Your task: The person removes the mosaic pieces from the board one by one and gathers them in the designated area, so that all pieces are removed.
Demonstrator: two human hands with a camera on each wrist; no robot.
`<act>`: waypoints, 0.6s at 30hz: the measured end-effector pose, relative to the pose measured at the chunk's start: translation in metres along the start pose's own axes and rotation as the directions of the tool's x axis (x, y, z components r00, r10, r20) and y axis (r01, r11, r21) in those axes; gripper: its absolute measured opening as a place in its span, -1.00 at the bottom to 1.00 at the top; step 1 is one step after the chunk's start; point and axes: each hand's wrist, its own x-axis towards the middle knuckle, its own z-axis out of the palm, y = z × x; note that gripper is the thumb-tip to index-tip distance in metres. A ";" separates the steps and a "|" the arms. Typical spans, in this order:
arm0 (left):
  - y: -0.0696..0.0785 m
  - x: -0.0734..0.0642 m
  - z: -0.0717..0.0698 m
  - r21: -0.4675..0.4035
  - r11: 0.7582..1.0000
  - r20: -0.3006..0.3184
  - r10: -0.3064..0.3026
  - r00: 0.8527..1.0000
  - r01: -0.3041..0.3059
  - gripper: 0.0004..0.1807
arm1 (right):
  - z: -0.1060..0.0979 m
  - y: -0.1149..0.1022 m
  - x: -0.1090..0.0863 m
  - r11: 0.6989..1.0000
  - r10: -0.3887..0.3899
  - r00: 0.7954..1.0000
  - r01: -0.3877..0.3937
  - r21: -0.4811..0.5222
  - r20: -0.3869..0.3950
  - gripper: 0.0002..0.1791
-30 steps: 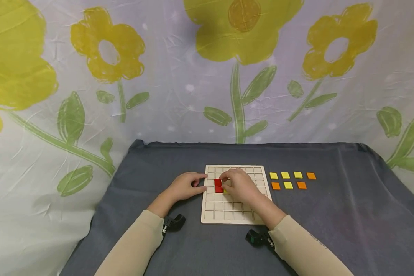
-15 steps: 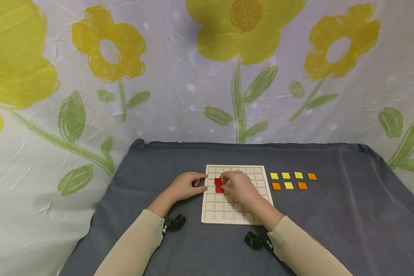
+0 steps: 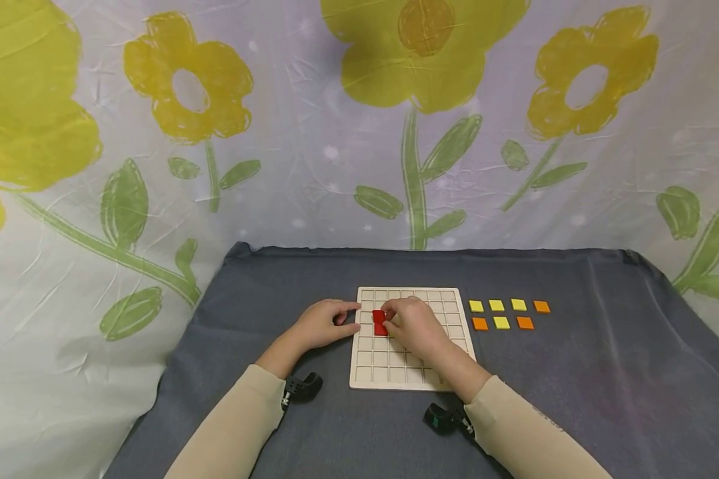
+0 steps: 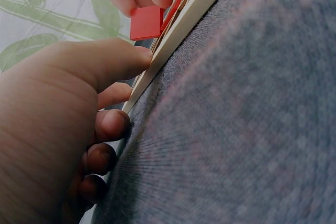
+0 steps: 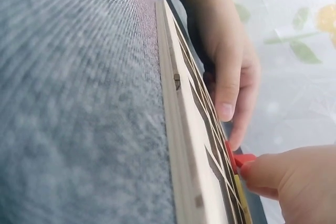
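Note:
A square wooden board [image 3: 399, 376] with a grid of grooved cells lies on the cloth. At its left edge my left hand [image 3: 321, 324] rests thumb and index fingertips against the wood, its other fingers loosely bent in the left wrist view. My right hand [image 3: 418, 324] reaches over the board and pinches a red square tile [image 4: 146, 23] between thumb and fingers, tilted up from the board. Just below it in the head view, a second red tile [image 3: 380, 330] lies in a cell. A yellow tile [image 5: 241, 194] sits beside that one, hidden under my right hand in the head view.
Right of the board, several loose yellow tiles [image 3: 496, 305] and orange tiles [image 3: 480, 324] lie in two rows on the dark grey cloth [image 3: 623, 372]. A flower-printed curtain [image 3: 299, 179] hangs behind the table. Black wrist devices [image 3: 304, 386] sit at both sleeves.
My right hand has shifted very slightly, and the bit of yellow tile visible earlier is now covered by it. The left hand stays in place at the board's edge.

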 end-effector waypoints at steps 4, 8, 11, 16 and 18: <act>-0.001 0.002 0.000 0.005 1.000 -0.007 0.008 1.000 -0.008 -0.47 | -0.003 0.000 0.000 1.000 -0.008 1.000 0.008 -0.021 -0.012 -0.83; -0.001 0.002 0.000 0.004 1.000 -0.003 0.002 1.000 -0.002 -0.47 | -0.010 -0.001 0.001 1.000 0.009 1.000 -0.009 0.002 -0.019 -0.81; 0.000 0.001 0.000 0.003 1.000 0.007 -0.009 1.000 0.009 -0.46 | -0.018 0.000 0.000 0.999 0.027 0.999 -0.026 0.036 -0.028 -0.79; 0.002 -0.001 0.000 0.006 1.000 0.004 -0.011 1.000 0.011 -0.46 | -0.037 0.003 -0.003 0.990 0.080 0.996 -0.075 0.122 -0.032 -0.80; 0.002 -0.001 0.001 0.002 1.000 0.001 -0.009 1.000 0.009 -0.46 | -0.046 0.006 -0.004 0.984 0.096 0.995 -0.091 0.154 -0.029 -0.80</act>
